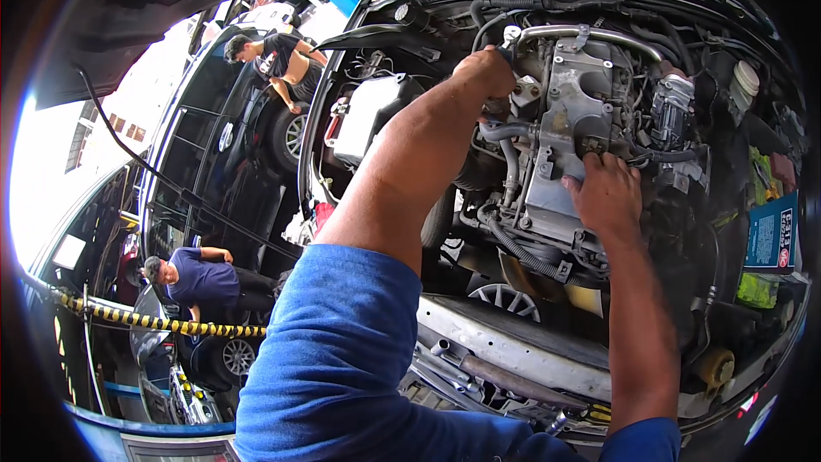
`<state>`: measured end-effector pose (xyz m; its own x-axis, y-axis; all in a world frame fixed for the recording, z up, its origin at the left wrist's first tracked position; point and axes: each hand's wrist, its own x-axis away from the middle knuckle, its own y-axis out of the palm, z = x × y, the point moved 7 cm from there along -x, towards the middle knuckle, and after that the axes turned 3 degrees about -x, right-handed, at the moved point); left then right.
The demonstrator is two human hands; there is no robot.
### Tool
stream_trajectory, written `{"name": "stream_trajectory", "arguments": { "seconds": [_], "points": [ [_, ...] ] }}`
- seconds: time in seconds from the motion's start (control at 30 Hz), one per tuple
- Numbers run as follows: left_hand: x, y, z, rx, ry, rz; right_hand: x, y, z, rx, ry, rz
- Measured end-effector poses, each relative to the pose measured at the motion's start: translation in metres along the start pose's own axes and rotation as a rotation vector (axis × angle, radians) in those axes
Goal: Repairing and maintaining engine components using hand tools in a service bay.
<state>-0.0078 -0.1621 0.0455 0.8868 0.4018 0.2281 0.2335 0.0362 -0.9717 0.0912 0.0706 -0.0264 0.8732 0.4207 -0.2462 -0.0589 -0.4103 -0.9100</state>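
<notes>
My left hand [487, 73] is closed in a fist at the far left side of the engine [581, 94]. Out of its top shows a round silver head [511, 33], which looks like that of a ratchet; the fingers hide most of its handle. The silver head sits beside a bent metal pipe [556, 31] that crosses the back of the engine. My right hand [609, 192] rests on the near part of the grey metal engine cover [552, 184]. Its fingers are spread and their tips reach over the cover's edge, with no tool visible in it.
Several metal tools [449, 376] lie along the front of the engine bay. A blue box [772, 235] stands at the right edge. The white-topped battery or tank [369, 120] is at left. A rod [154, 171] slants past the raised hood. Two people work by other cars at left.
</notes>
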Motion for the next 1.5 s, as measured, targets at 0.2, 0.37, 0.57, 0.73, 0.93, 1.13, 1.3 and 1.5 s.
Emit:
{"name": "stream_trajectory", "arguments": {
  "seconds": [0.2,0.37,0.57,0.73,0.93,1.13,1.3,1.5],
  "points": [
    [-0.001,0.008,-0.018,0.013,-0.152,-0.002,0.000,-0.002,-0.003,0.003,0.041,-0.079],
    [0.014,0.017,-0.008,0.057,-0.412,0.361,0.001,0.006,0.011,-0.044,0.040,-0.089],
    [-0.009,0.018,-0.016,-0.041,-0.236,0.355,0.000,0.008,0.009,-0.096,-0.055,0.034],
    [-0.015,0.023,-0.013,-0.110,-0.180,0.335,0.001,0.010,0.012,-0.099,-0.060,0.019],
    [-0.029,0.024,-0.024,-0.139,-0.096,0.382,0.001,0.007,0.009,-0.059,-0.062,-0.023],
    [-0.034,0.027,-0.030,-0.165,-0.049,0.384,-0.001,0.011,0.010,-0.046,-0.067,-0.028],
    [-0.040,0.028,-0.036,-0.167,-0.010,0.412,-0.003,0.012,0.006,-0.047,-0.115,0.011],
    [-0.040,0.009,-0.037,-0.167,0.052,0.482,-0.002,-0.004,0.005,-0.058,-0.107,0.093]
  ]
}}
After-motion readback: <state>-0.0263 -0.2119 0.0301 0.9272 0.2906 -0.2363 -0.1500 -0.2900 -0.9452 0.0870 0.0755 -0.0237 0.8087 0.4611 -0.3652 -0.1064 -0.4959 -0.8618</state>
